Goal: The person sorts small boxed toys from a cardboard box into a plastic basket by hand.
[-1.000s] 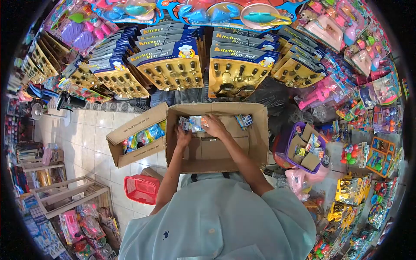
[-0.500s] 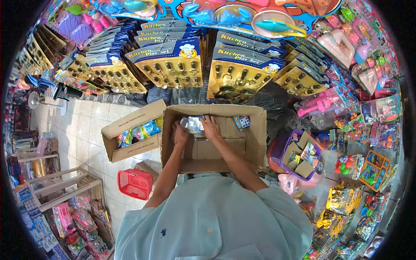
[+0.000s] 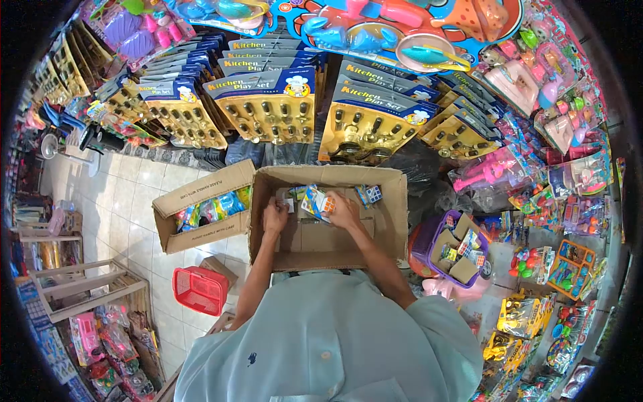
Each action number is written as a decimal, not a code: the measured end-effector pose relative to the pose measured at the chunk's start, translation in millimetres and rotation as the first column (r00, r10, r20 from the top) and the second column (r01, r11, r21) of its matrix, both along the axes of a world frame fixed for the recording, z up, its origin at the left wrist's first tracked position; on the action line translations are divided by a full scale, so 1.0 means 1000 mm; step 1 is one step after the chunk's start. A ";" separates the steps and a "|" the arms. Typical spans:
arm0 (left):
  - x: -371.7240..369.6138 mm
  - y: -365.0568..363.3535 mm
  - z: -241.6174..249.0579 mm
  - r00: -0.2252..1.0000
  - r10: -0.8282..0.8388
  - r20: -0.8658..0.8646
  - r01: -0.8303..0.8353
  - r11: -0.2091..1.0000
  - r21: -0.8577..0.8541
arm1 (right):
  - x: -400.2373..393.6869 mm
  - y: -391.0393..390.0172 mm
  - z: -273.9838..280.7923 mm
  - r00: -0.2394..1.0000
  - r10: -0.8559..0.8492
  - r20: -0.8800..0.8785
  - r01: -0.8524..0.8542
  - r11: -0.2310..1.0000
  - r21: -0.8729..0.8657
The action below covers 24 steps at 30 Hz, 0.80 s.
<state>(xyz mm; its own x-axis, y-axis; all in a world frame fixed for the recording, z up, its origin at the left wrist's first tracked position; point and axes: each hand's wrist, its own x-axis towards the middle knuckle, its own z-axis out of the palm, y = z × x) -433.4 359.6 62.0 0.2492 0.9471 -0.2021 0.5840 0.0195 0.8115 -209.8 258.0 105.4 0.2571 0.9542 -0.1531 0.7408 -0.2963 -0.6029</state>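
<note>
A large open cardboard box [image 3: 328,258] stands in front of me, and both my hands reach into it. My right hand [image 3: 343,210] grips a packaged puzzle cube [image 3: 317,202], its orange and white squares showing near my fingers. At the box's left side, my left hand [image 3: 274,218] is closed around a small whitish item [image 3: 289,205] too small to name. Another packaged cube with blue and white squares [image 3: 372,194] lies in the box's back right corner. Something green and partly hidden sits behind the held cube.
A smaller box of colourful packets [image 3: 213,231] adjoins on the left, above a red basket [image 3: 201,290]. On the right stands a purple basket [image 3: 432,262] with more cubes. Kitchen play sets [image 3: 264,107] hang beyond the box.
My right hand has lifted the packaged cube and turned it, its colours now showing. My left hand has come away from the package and closed by the left wall. The view has shifted slightly.
</note>
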 end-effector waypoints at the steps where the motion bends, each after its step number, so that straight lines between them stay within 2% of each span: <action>1: 0.003 -0.004 0.018 1.000 0.017 -0.005 -0.017 1.000 -0.003 | 0.002 0.000 0.004 0.997 -0.007 -0.078 0.007 1.000 0.000; 2: 0.005 -0.006 0.027 1.000 0.011 -0.002 -0.011 1.000 -0.001 | 0.003 -0.001 0.005 0.988 -0.017 -0.155 0.017 1.000 0.000; 3: 0.008 -0.009 0.035 0.997 0.046 0.054 -0.047 0.999 0.027 | 0.003 -0.003 0.005 0.988 -0.025 -0.153 0.025 1.000 0.002; 5: 0.011 -0.013 0.052 0.991 0.071 0.113 -0.078 0.995 0.054 | 0.003 -0.005 0.005 0.911 0.017 -0.412 0.006 0.998 0.055; 6: 0.012 -0.014 0.062 0.991 0.033 0.128 -0.042 0.996 0.072 | 0.001 -0.007 0.006 0.912 0.013 -0.411 0.012 0.998 0.059; 8: 0.012 -0.015 0.081 0.990 -0.011 0.143 -0.003 0.995 0.095 | -0.006 -0.012 0.018 0.858 0.120 -0.500 -0.046 0.987 0.157; 10: 0.011 -0.017 0.094 0.950 -0.249 0.191 0.213 0.959 0.187 | -0.013 -0.015 0.022 0.836 0.133 -0.533 -0.039 0.982 0.184; 11: 0.008 -0.018 0.091 0.934 -0.335 0.127 0.301 0.926 0.228 | -0.016 -0.016 0.023 0.810 0.149 -0.567 -0.036 0.978 0.207; 16: 0.012 -0.034 0.091 0.891 -0.434 0.137 0.379 0.874 0.304 | -0.022 -0.021 0.024 0.869 0.164 -0.466 -0.023 0.955 0.294; 18: 0.012 -0.040 0.081 0.877 -0.412 0.248 0.384 0.910 0.155 | -0.029 -0.031 0.033 0.884 0.146 -0.445 -0.009 0.955 0.295; 22: 0.017 -0.056 0.115 0.842 -0.485 0.236 0.456 0.874 0.166 | -0.045 -0.050 0.072 0.870 0.059 -0.490 0.026 0.986 0.165; 24: 0.018 -0.065 0.120 0.824 -0.518 0.229 0.486 0.854 0.184 | -0.059 -0.064 0.084 0.912 0.015 -0.411 0.053 0.987 0.152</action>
<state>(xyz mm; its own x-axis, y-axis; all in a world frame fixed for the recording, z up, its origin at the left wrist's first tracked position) -415.6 294.8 181.6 0.7244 0.6883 0.0377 0.2551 -0.3185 0.9130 -268.9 194.2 189.0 0.2224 0.9700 -0.0978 0.4141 -0.1848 -0.8913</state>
